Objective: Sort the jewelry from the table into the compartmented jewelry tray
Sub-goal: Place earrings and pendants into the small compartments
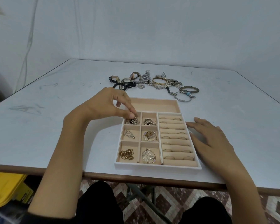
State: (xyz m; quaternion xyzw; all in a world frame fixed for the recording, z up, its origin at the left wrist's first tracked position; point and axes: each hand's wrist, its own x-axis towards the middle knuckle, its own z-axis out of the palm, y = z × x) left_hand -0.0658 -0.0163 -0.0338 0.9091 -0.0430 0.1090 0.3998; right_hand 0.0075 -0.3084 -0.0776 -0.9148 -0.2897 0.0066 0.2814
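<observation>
Beads in the tray's far-left small compartment are pinched by the left hand. The right hand is laid flat, holding nothing, beside the tray's right rim. Watches and bangles are heaped beyond.

The left hand hides the tray's far left corner and part of the far left small compartment. The small dark piece its thumb and forefinger pinch is too tiny to identify, possibly an earring. The rings in the right-hand rolls are too faint to count. The far jewelry pile is tangled and overlapping. Whether the right hand touches the tray's rim is unclear. The desk and a yellow object beneath it run off frame.
</observation>
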